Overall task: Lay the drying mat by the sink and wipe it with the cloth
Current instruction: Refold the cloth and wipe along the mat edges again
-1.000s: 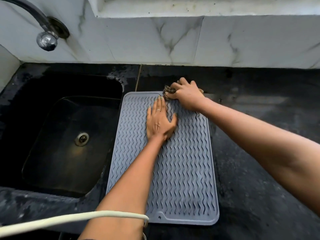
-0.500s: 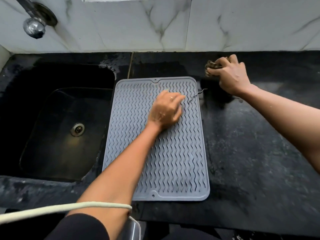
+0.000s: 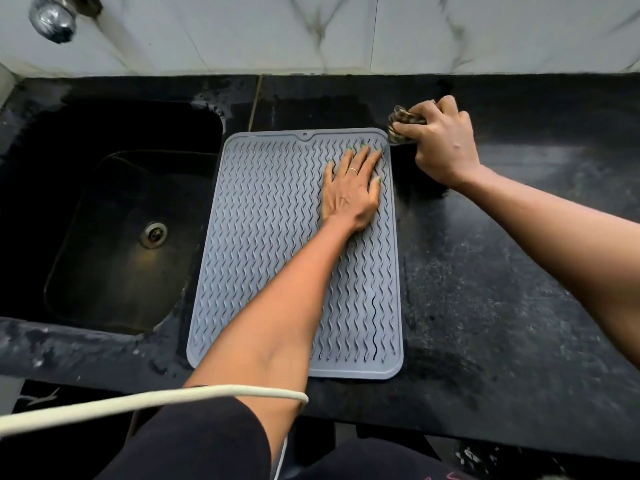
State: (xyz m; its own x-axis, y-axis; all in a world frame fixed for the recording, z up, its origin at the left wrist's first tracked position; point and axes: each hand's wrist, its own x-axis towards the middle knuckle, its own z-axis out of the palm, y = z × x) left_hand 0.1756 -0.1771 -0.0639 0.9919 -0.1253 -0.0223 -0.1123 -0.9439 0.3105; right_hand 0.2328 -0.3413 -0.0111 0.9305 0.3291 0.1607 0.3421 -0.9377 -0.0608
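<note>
A grey ridged drying mat (image 3: 270,216) lies flat on the black counter (image 3: 485,271), just right of the sink (image 3: 114,216). My left hand (image 3: 353,192) presses flat on the mat's upper right part, fingers straight and spread. My right hand (image 3: 440,143) grips a bunched brown patterned cloth (image 3: 398,128) on the counter, right beside the mat's far right corner. Most of the cloth is hidden inside the fist.
A chrome tap (image 3: 52,17) hangs over the sink at the top left, before a white marble-tiled wall (image 3: 311,32). A pale cable (image 3: 145,403) crosses the bottom left. The counter's front edge runs along the bottom.
My left hand went from curled fingers to lying flat, further toward the mat's right edge. My right hand with the cloth came closer to the mat's far right corner.
</note>
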